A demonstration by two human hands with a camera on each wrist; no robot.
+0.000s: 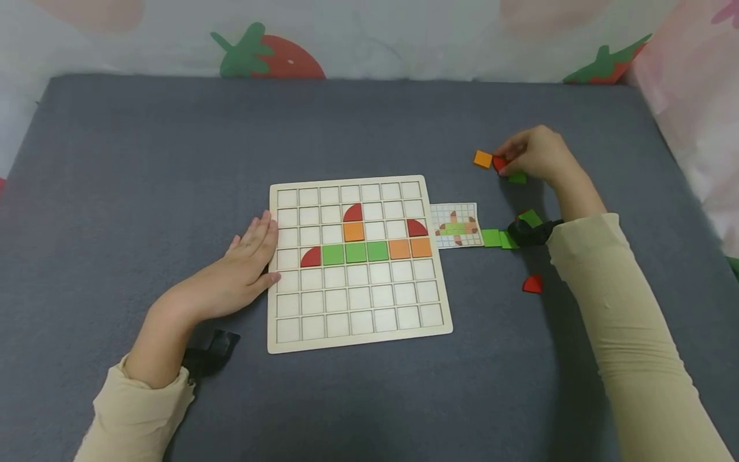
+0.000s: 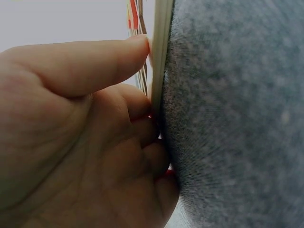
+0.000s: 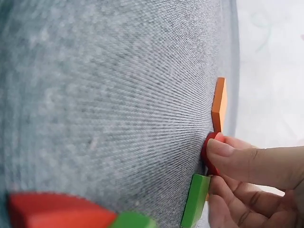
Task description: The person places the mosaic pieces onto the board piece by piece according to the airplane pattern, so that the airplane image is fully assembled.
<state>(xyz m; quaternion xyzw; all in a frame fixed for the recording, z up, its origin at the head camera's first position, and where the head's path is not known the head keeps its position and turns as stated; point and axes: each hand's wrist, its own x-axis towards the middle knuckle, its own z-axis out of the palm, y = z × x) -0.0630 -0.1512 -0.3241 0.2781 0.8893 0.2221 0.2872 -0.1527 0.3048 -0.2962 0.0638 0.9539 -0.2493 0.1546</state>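
Observation:
A pale wooden grid board [image 1: 360, 342] lies mid-table with red quarter-circle, orange square and green square tiles in several cells. My left hand [image 1: 233, 276] rests against the board's left edge, fingers extended along it and thumb [image 2: 126, 54] touching the rim. To the board's upper right, my right hand [image 1: 539, 154] pinches a red quarter-circle tile [image 3: 209, 154] between thumb and fingers, low at the cloth. An orange square tile [image 1: 482, 159] lies just left of that red tile. Partly under the right hand is a green tile [image 3: 195, 202].
A printed pattern card [image 1: 456, 224] lies against the board's right side. Beside it are green tiles [image 1: 491, 238], partly hidden by the black right wrist camera [image 1: 531, 233]. Nearer the front lies another red tile [image 1: 534, 283]. Grey cloth [image 1: 144, 160] covers the table.

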